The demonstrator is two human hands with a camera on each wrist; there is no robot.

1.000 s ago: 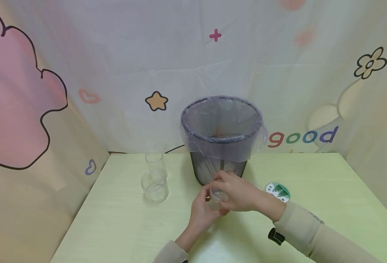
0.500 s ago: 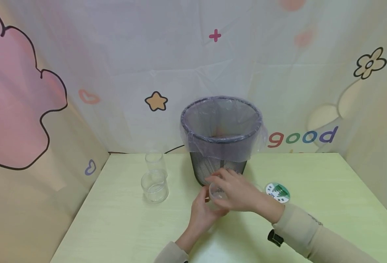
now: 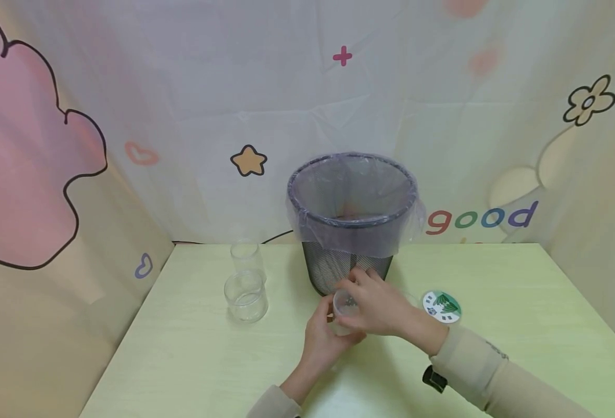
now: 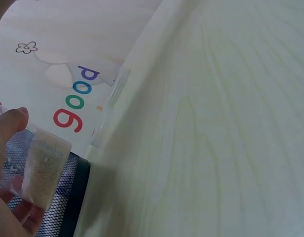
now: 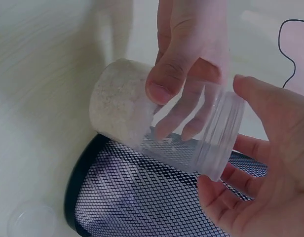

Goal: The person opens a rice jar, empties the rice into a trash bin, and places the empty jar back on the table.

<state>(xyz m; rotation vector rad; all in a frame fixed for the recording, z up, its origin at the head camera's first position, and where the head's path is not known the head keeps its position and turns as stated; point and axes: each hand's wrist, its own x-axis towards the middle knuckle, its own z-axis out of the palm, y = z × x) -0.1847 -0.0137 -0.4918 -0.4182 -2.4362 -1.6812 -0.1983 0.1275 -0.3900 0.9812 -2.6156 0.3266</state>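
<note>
The left grip (image 3: 323,335) and right grip (image 3: 379,305) curl close beside each other.

A mesh bin (image 3: 328,268) blocks the centre of the frame, just beyond the hands (image 3: 383,305). Two clear containers (image 3: 246,301) obstruct left of centre; free passage crosses the table (image 3: 182,366) at lower left.

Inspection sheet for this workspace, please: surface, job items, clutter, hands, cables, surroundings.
Surface: pale wood-grain tabletop.
Job items: clear jar, partly filled with whitish contents.
Clutter: mesh bin with purple liner behind the hands; front clear container and rear clear container at left; printed disc at right, faint clear disc near it.
Hands: left hand grips the jar's body; right hand holds its ridged end.
Cables: nothing seen.
Surroundings: printed backdrop, lettered "good".
</note>
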